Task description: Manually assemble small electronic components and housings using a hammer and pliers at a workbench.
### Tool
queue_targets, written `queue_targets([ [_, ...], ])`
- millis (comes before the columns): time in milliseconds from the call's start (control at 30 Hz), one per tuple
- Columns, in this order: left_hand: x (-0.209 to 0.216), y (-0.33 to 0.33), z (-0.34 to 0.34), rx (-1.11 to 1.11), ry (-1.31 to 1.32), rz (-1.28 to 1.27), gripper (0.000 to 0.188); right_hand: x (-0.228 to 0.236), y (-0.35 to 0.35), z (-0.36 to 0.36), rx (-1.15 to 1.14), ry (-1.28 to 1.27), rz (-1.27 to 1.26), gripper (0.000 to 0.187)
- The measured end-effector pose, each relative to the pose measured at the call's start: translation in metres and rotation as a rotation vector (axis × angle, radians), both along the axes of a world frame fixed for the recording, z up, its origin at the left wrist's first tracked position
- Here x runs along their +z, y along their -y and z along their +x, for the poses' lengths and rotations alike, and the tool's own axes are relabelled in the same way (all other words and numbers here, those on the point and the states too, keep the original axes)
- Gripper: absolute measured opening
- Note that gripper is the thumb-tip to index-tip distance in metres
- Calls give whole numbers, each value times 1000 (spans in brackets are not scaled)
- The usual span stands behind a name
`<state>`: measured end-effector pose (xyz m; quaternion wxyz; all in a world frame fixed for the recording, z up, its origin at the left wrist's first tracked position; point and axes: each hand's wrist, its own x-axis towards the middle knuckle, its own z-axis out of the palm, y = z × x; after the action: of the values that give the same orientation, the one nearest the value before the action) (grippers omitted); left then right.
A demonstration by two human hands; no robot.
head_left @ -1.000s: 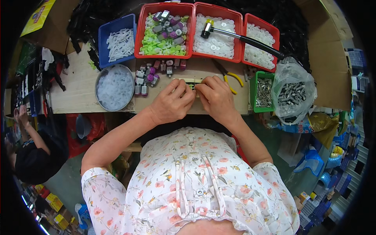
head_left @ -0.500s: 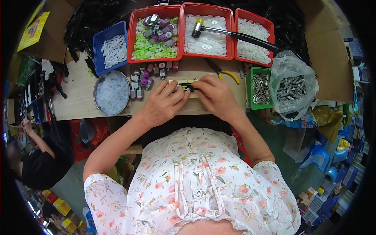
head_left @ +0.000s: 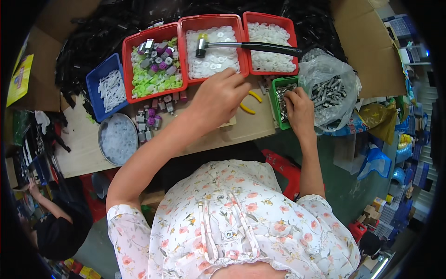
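Green plastic bin at 2 o'clock – right hand is dipped into it, fingers bent down on the small metal pins. Can't tell if any pin is pinched. Left hand sits towards 12 o'clock, fingers curled together at the near rim of the middle red bin with white discs; grip contents hidden, can't tell. Pale block lies on the table, mostly covered by the left wrist. Step looks like part-picking; next move probably calls for a light fingertip pinch to single out pieces. Versus the earlier frame: hands were together at the block – now spread to separate bins, and the whole view has shifted.
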<state>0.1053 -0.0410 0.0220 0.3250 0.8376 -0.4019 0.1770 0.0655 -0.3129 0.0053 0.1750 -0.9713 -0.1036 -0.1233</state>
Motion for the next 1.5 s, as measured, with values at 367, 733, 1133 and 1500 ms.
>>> queue_targets([
  [367, -19, 92, 75, 93, -167, 232, 7, 3, 9, 1, -28, -22, 198, 7],
  [733, -28, 88, 75, 78, -171, 86, 9, 13, 3, -4, -70, 46, 421, 7],
  [1133, 14, 49, 14, 113, -1117, -808, 22, 36, -62, 8, 67, 273, 563, 11],
  [1500, 5, 27, -18, 184, -799, -907, 20, 32, -93, 6, 213, 446, 244, 21],
])
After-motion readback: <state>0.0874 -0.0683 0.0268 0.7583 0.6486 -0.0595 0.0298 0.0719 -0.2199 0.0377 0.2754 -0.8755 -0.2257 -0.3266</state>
